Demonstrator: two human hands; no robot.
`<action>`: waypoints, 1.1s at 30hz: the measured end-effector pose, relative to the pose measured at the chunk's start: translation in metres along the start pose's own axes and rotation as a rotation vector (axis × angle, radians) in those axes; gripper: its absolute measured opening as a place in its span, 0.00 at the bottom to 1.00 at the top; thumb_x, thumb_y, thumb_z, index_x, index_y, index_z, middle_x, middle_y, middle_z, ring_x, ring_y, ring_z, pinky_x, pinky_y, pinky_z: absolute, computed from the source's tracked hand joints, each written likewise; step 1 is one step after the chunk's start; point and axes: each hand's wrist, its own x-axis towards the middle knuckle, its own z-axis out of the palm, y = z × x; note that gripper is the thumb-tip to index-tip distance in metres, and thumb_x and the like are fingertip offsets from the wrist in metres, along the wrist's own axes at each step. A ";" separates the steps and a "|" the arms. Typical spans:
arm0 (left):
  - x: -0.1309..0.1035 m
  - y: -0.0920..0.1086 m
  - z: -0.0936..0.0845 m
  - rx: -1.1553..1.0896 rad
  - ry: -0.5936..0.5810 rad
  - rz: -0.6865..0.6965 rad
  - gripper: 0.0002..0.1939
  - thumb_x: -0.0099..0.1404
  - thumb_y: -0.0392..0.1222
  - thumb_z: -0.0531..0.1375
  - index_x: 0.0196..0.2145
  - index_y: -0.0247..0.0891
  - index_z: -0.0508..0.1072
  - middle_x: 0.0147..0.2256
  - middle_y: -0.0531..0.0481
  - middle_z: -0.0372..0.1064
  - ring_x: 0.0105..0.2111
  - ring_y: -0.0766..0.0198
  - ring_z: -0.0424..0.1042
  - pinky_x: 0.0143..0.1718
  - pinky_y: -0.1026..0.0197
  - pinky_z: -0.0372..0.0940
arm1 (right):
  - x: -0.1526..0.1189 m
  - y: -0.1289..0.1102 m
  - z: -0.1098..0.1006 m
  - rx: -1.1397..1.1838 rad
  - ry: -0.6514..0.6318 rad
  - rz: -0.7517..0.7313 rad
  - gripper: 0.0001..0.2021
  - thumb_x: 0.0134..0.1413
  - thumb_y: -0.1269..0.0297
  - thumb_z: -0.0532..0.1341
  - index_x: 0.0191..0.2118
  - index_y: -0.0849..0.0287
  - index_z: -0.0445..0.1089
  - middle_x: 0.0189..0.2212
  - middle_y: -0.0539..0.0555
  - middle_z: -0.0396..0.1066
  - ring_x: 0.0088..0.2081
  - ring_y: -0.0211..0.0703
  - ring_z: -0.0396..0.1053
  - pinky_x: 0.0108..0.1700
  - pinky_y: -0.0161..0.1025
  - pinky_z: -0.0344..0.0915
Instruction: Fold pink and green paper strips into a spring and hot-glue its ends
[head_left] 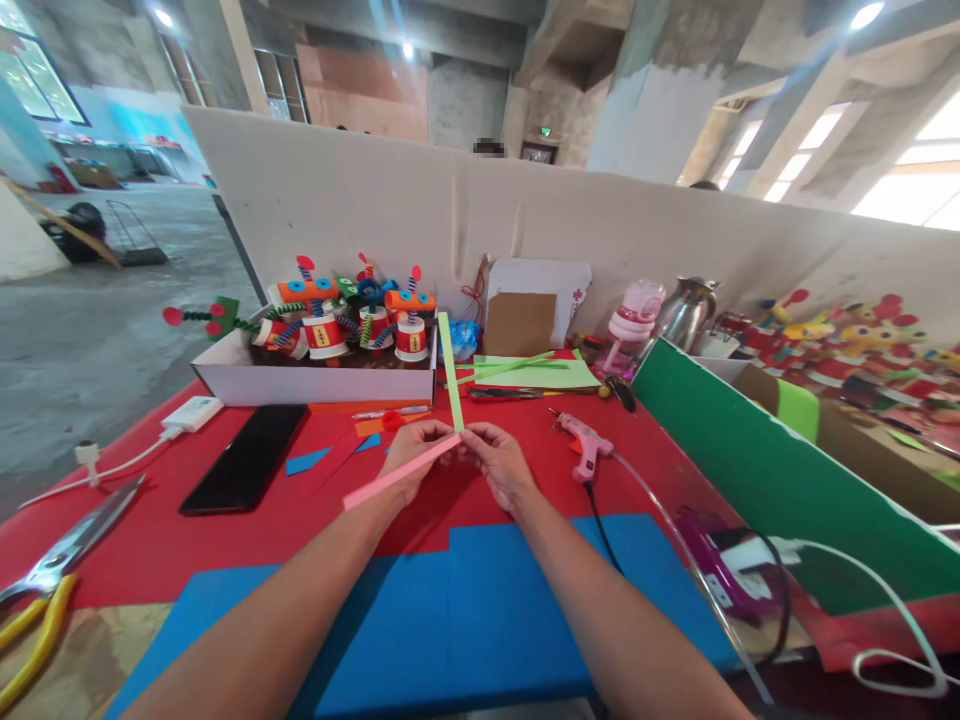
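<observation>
My left hand and my right hand meet over the red table covering, fingers closed on two paper strips. The pink strip runs from the fingertips down to the left, across my left hand. From the same spot a light green strip points up and away. The strips' ends meet at a corner between my fingertips. A pink glue gun lies to the right of my right hand.
A white box of paper-cup figures stands back left. Nearby are a black phone, yellow-handled scissors, green paper, a pink bottle, a green-sided box and a purple power strip.
</observation>
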 end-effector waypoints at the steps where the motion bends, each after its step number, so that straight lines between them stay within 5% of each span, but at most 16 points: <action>1: 0.000 0.000 0.000 0.004 -0.002 0.004 0.07 0.41 0.40 0.66 0.20 0.35 0.74 0.18 0.51 0.69 0.18 0.69 0.62 0.22 0.65 0.58 | 0.000 0.001 0.000 -0.003 0.006 -0.007 0.14 0.29 0.60 0.73 0.26 0.59 0.73 0.21 0.47 0.72 0.23 0.33 0.68 0.32 0.33 0.67; 13: -0.004 -0.004 0.001 -0.073 -0.079 0.027 0.17 0.46 0.47 0.68 0.32 0.34 0.76 0.25 0.48 0.71 0.22 0.67 0.66 0.23 0.64 0.64 | 0.001 0.000 0.000 -0.157 0.113 -0.236 0.10 0.38 0.58 0.68 0.27 0.58 0.72 0.20 0.47 0.72 0.24 0.36 0.68 0.33 0.35 0.67; 27: 0.004 -0.006 -0.005 0.007 0.036 0.051 0.14 0.46 0.48 0.67 0.23 0.33 0.73 0.18 0.53 0.68 0.18 0.68 0.64 0.21 0.65 0.63 | -0.003 -0.009 0.000 -0.152 -0.049 -0.057 0.16 0.33 0.57 0.71 0.31 0.59 0.76 0.25 0.50 0.75 0.26 0.37 0.71 0.38 0.37 0.69; 33: 0.006 -0.008 -0.007 0.164 0.062 0.044 0.13 0.46 0.48 0.66 0.22 0.34 0.74 0.20 0.51 0.71 0.19 0.66 0.66 0.21 0.65 0.61 | 0.000 -0.006 -0.003 -0.201 -0.027 -0.063 0.14 0.33 0.55 0.71 0.26 0.60 0.75 0.20 0.49 0.73 0.24 0.36 0.70 0.34 0.35 0.69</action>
